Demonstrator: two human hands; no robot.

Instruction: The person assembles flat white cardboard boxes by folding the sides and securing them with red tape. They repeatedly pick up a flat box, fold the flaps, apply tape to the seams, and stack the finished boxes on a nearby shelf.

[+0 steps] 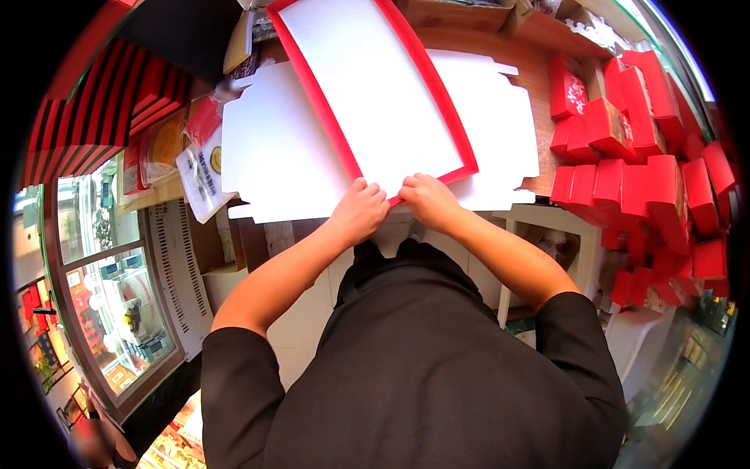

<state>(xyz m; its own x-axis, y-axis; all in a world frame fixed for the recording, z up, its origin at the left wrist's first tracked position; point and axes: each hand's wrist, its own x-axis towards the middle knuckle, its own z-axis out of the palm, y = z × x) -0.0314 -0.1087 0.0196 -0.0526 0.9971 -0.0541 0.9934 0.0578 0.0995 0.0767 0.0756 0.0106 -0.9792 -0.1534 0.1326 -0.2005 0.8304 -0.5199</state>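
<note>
"Gripping what, those two hands?"

"A shallow box [375, 78], white inside, red-rimmed. Left hand [361, 211] and right hand [430, 203] were on its near short edge, close together, a stretch of red rim showing between them."

"Fingers wide or narrow?"

"Narrow, both sets. Left fingers bent over the rim by the near left corner; right fingers curled over it farther along. Undersides hidden; could not tell how the thumbs sat."

"And the box itself?"

"Ran away from the fingertips, slanting toward the far left. Under it, a big white card sheet [273, 141] with notched corners spread out left and right of the fingers. Could not tell if the box touched it all along."

"Anything farther off?"

"Well right of the right fingers, many small red boxes [617, 184], crowded together. Left of the left fingers, past the sheet's edge, a clear packet [201, 184]. Beyond the fingers, some brown table [539, 86] showed."
</note>
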